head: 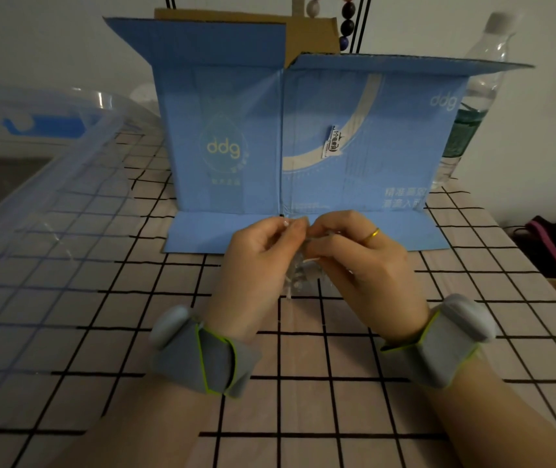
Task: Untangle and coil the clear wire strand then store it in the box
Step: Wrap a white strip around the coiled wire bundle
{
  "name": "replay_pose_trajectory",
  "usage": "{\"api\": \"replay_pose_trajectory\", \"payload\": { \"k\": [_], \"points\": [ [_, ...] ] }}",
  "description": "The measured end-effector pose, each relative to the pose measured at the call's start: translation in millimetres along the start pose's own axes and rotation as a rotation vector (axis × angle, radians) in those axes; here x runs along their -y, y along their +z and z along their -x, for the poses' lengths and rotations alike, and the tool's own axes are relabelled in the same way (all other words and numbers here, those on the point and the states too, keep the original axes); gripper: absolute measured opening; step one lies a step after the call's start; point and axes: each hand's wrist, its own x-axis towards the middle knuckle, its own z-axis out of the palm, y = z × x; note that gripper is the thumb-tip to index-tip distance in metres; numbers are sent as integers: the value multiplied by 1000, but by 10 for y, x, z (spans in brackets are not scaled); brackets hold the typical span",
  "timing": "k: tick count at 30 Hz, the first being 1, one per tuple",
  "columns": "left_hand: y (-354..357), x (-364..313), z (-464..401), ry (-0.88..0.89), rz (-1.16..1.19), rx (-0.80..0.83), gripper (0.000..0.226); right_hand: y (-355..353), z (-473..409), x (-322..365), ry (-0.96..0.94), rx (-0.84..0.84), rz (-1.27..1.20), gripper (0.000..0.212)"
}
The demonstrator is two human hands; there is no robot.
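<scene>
At the centre of the checked tablecloth (303,383), the left hand (256,265) and right hand (361,265) meet fingertip to fingertip, both pinching the tangled clear wire strand (298,275), which hangs bunched between the palms. The open blue cardboard box (269,136) stands just beyond at twelve o'clock, a clear plastic bin (33,204) at ten, a water bottle (475,106) at two.

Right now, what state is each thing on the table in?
left hand: closed, pinching the clear wire strand
right hand: closed on the same strand
clear wire strand: bunched between both hands, not yet coiled
blue cardboard box: upright, top flaps open
clear plastic bin: open, lid not seen
water bottle: upright, capped, partly full
</scene>
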Motion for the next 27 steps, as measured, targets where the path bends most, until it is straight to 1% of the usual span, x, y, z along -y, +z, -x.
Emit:
{"api": "replay_pose_trajectory", "payload": {
  "k": [4,9,11,16,21,23,27],
  "points": [
    [-14,-2,-4,50,10,23,21,6,10,-5,16,-3,-11,13],
    [-20,-21,-8,65,77,52,10,-6,7,-3,95,-22,-80,8],
    [-28,-32,-1,77,98,86,8,-18,-2,-13,118,-38,-97,10],
    [-53,-58,6,139,40,177,13,-37,-10,-40,120,-39,-131,5],
    [-56,-58,-13,132,42,189,16,-15,3,-40,121,-56,-108,11],
    [-54,-57,-13,104,54,185,18,-13,-6,-42,90,-73,-71,12],
    [-47,-69,-6,19,94,211,18,-16,-20,-34,40,-68,-85,3]
  ]
}}
